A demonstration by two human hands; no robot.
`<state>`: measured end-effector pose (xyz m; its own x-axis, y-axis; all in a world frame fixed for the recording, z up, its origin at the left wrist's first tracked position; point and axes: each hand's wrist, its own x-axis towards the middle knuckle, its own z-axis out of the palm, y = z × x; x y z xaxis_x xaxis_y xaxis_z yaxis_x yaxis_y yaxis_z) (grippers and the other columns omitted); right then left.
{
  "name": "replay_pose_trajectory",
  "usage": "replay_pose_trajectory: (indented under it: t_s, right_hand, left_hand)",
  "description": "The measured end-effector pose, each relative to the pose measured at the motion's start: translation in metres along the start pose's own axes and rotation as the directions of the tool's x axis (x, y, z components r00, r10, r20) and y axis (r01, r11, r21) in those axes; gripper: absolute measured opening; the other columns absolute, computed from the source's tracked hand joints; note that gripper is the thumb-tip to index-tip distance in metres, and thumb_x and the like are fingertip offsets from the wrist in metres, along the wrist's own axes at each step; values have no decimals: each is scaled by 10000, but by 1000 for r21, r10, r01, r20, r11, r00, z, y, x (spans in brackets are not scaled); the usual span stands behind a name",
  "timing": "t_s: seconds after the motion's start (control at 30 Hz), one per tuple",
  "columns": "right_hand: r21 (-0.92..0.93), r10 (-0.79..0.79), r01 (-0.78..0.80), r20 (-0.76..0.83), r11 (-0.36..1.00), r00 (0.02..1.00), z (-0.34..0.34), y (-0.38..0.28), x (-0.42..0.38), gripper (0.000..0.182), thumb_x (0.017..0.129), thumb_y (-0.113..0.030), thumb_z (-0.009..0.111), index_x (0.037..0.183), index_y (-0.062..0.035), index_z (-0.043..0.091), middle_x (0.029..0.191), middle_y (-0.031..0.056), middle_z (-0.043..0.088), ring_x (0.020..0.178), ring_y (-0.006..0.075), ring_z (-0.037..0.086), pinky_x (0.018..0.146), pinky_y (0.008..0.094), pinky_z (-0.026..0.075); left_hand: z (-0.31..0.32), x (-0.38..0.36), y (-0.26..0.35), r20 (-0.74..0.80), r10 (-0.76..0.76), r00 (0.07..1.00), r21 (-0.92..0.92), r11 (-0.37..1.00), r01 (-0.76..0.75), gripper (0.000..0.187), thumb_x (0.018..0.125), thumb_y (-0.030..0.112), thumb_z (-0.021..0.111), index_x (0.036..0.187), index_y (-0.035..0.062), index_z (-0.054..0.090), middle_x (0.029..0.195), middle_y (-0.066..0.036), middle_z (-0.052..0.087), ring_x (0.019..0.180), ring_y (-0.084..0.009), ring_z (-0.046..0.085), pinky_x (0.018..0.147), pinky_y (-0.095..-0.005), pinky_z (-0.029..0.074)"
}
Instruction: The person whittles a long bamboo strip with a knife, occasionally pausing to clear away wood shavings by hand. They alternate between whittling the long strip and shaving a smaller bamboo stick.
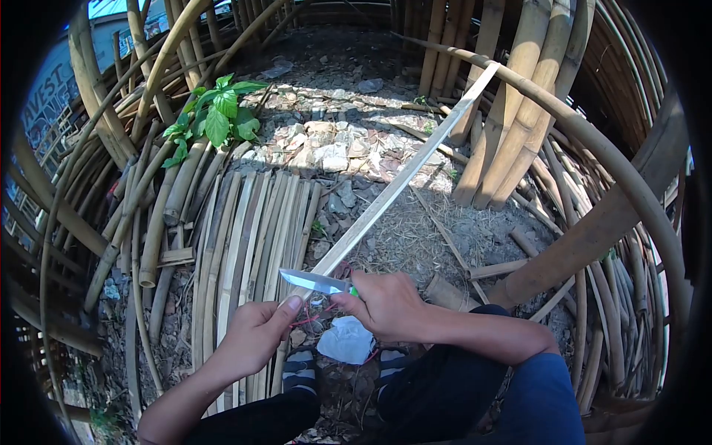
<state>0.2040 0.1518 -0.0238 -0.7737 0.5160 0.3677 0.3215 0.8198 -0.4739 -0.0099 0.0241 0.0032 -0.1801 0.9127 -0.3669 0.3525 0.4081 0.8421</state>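
A long pale bamboo strip (400,185) runs from my hands up to the right, its far end by a curved pole. My left hand (259,330) is closed on the strip's near end, thumb on top. My right hand (386,302) is wrapped round the green handle of a knife (315,282), whose blade points left and lies across the strip just beyond my left thumb. Most of the handle is hidden in my fingers. Left of the strip, a row of split bamboo strips (252,230) lies on the ground.
Upright bamboo poles (512,111) stand at the back right, and a thick curved pole (593,141) arches across the right side. A leafy green plant (219,115) grows at the upper left. A white plastic bag (347,340) lies between my feet on rubble.
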Motion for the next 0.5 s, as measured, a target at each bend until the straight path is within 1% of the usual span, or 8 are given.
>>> replay_pose_trajectory:
  t_s: [0.03,0.1,0.17,0.27,0.33,0.4,0.43,0.5]
  right_hand:
    - [4,1,-1,0,1000,1000,0,2,0,483,1007,-443,535,761,-28,539,544,163,567,462,370,579,441,482,426]
    - [-34,31,-33,-69,999,997,-1,9,2,457,998,-416,570,741,-39,538,512,140,501,439,364,538,432,458,401]
    - [-35,45,-48,-93,998,995,-4,18,4,458,1000,-417,566,742,-40,541,512,140,501,439,362,539,431,456,400]
    - [-68,68,-75,-102,995,992,-7,22,4,462,1009,-414,549,742,-37,544,519,145,509,452,366,545,447,461,407]
    - [-104,81,-90,-90,991,993,-13,27,5,467,1017,-410,536,740,-34,544,527,149,516,466,372,551,463,466,415]
    - [-62,179,-192,-172,980,969,-22,39,11,544,1028,-466,478,718,-21,531,552,188,559,511,404,586,491,506,438]
    - [-65,182,-196,-174,978,968,-24,46,11,544,1028,-466,478,718,-21,531,552,188,559,511,404,586,491,506,438]
    - [-8,287,-293,-191,956,939,-30,58,11,568,1035,-473,456,716,-11,539,562,209,553,549,426,595,532,523,444]
  left_hand:
    - [-1,0,2,-1,-21,1000,17,1000,21,633,1029,532,486,645,38,582,512,26,450,466,-75,427,446,-281,335]
    - [-3,-1,6,-3,-39,999,34,999,39,632,1030,524,490,646,31,584,518,23,458,475,-81,437,456,-287,345]
    - [-4,-3,8,-12,-94,996,-14,996,93,630,1030,517,497,635,32,576,524,22,454,488,-81,425,467,-294,342]
    - [-2,-2,5,-24,-18,1000,-19,1000,18,628,1030,514,502,627,36,564,530,25,446,487,-75,400,462,-294,331]
    - [-3,-3,6,-17,-36,999,-36,999,35,626,1031,510,504,623,37,559,532,27,443,488,-74,393,462,-293,328]
    - [-6,-5,6,-9,-56,998,-47,997,55,625,1031,506,506,620,39,555,535,29,440,489,-73,387,462,-293,324]
    - [-7,-6,5,-13,-58,998,-33,998,57,624,1033,502,507,618,37,554,538,31,441,490,-70,383,462,-289,323]
    - [-8,-8,2,-13,-50,999,-20,999,50,624,1034,498,507,617,36,554,541,33,441,491,-68,380,462,-285,322]
